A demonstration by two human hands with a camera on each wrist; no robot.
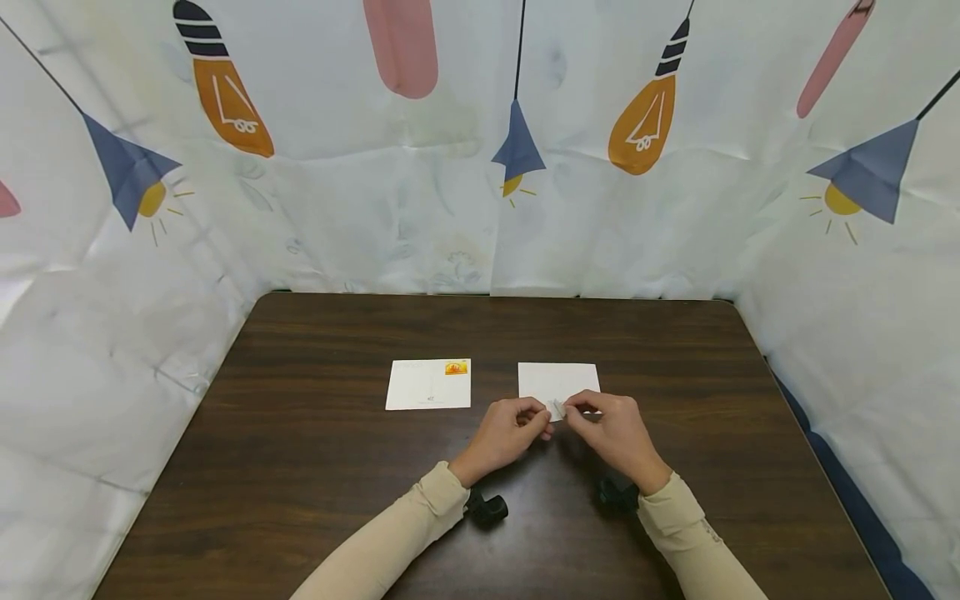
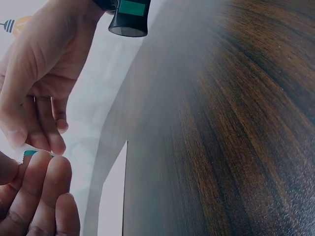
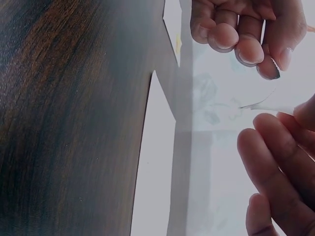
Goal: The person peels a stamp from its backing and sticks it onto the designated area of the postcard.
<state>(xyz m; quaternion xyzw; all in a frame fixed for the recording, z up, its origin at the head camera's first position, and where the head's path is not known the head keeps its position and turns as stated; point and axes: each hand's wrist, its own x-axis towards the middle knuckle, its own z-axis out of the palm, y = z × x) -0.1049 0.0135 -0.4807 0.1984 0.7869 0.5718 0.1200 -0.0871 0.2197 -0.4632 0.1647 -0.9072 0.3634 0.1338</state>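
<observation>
My left hand (image 1: 501, 433) pinches a small stamp (image 2: 30, 153) with a serrated edge between thumb and fingers; most of it is hidden by the fingertips. Facing it a short way off, my right hand (image 1: 617, 429) pinches a thin, slightly curled slip of pale paper (image 3: 266, 106). In the right wrist view a gap shows between the slip and the left fingertips. Both hands are held over the near edge of a blank white card (image 1: 555, 380), which lies flat on the table and is partly covered by them in the head view.
Left of the hands lies another white card (image 1: 427, 387), with an orange and yellow stamp (image 1: 456, 367) at its upper right corner. Both cards rest on a dark wooden table (image 1: 315, 483). White printed curtains (image 1: 375, 225) surround its far side and flanks. Each wrist carries a small black camera (image 1: 489, 511).
</observation>
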